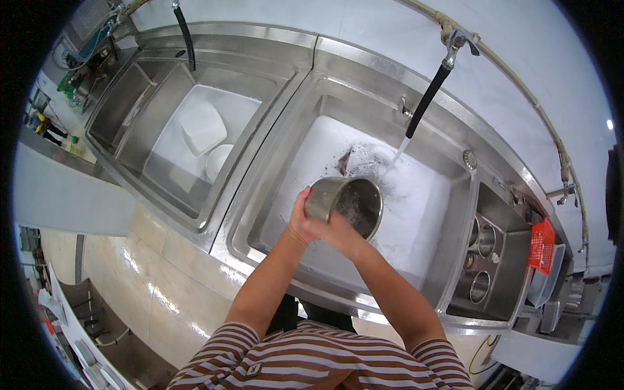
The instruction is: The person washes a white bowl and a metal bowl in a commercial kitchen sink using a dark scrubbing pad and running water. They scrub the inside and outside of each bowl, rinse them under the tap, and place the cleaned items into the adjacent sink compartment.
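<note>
A cylindrical stainless-steel pot [323, 196] is tilted above the suds, its mouth facing right and towards me. My left hand [303, 218] grips its base end and side. At the near side of its rim, my right hand [343, 236] is blurred by motion; its fingers overlap the mouth, and whether they hold anything is hidden. Below lies a steel sink basin [273, 195] of white foamy water [414, 209]. Water runs into the foam from a black hose [429, 100] on a wall tap. Just beyond the pot, a dark brownish thing [344, 162] pokes through the suds.
The left basin [161, 109] holds water with a white square dish [204, 129] and a white bowl [219, 161]. Several metal containers [480, 286] stand in a narrow right-hand basin. Beside that is a red plastic basket [541, 246]. Another black hose [185, 39] hangs at upper left.
</note>
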`<act>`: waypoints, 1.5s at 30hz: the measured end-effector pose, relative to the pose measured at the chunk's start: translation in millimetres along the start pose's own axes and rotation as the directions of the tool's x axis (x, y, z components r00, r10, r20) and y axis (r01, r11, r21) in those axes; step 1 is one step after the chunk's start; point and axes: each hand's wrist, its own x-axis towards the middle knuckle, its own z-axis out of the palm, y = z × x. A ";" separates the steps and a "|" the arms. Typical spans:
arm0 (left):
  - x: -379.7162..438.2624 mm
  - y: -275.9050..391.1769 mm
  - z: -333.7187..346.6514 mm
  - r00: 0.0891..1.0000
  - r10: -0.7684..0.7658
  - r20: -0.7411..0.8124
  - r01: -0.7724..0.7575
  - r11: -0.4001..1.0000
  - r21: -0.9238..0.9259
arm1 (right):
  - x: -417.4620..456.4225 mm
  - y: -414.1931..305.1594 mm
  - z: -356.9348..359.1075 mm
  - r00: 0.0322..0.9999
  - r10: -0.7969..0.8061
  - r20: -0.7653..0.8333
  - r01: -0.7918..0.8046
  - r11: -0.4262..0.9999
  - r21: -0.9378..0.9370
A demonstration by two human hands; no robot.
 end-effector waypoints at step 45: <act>9.7 8.7 -39.5 0.922 0.013 -0.387 0.379 0.179 0.908 | 12.5 116.4 -26.7 0.962 0.257 0.097 0.058 0.154 -0.986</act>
